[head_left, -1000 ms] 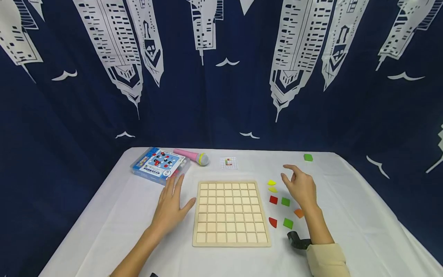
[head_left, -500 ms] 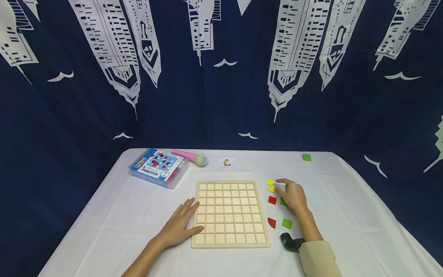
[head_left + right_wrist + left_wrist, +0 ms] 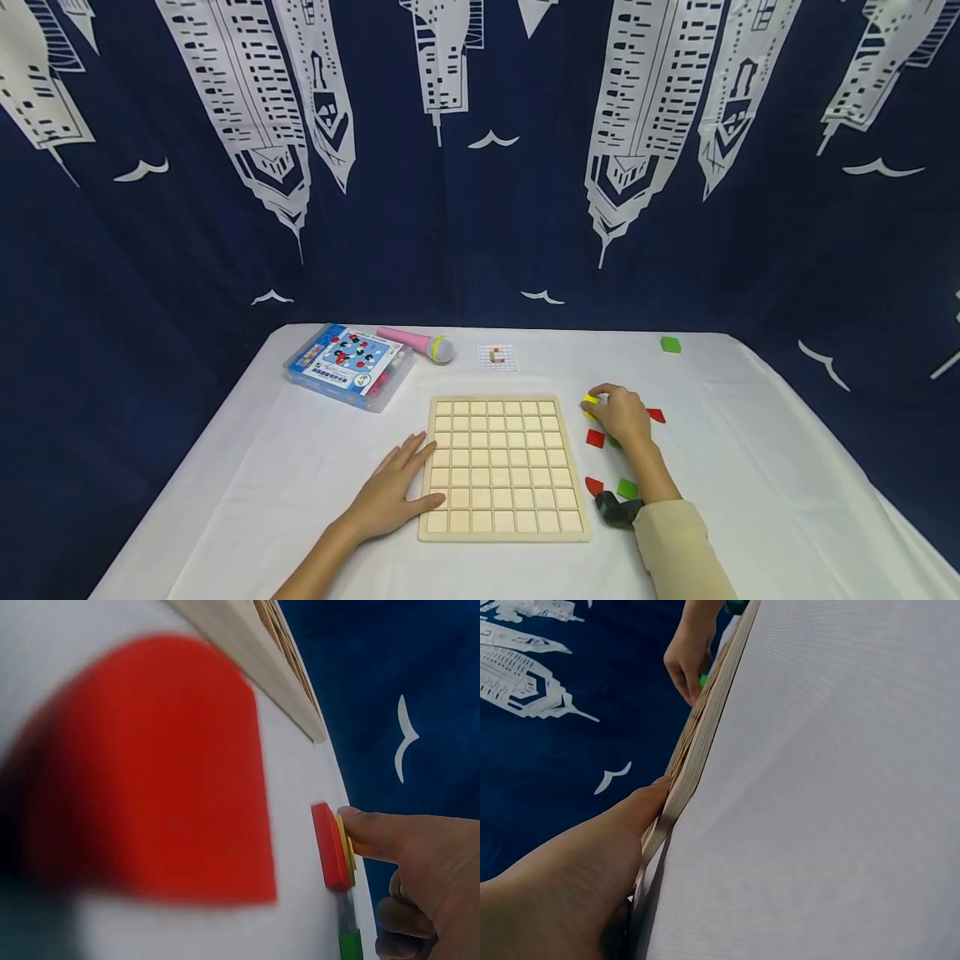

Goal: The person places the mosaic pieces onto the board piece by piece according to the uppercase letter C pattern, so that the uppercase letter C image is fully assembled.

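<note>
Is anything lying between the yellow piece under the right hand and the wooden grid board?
Nothing visible. The right hand touches the yellow piece just off the board's right edge, with only bare cloth between. The red pieces lie nearer the person, off that line.

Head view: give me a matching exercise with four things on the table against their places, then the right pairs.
Things:
1. toy microphone
2. pattern card
3. left hand
4. lone green tile

Places:
A. at the table's far right, apart from the other tiles
B. against the wooden grid board's left edge
C. just beyond the board's far edge
D. beside the blue game box

Pairs: 1-D, 2-C, 3-B, 4-A
</note>
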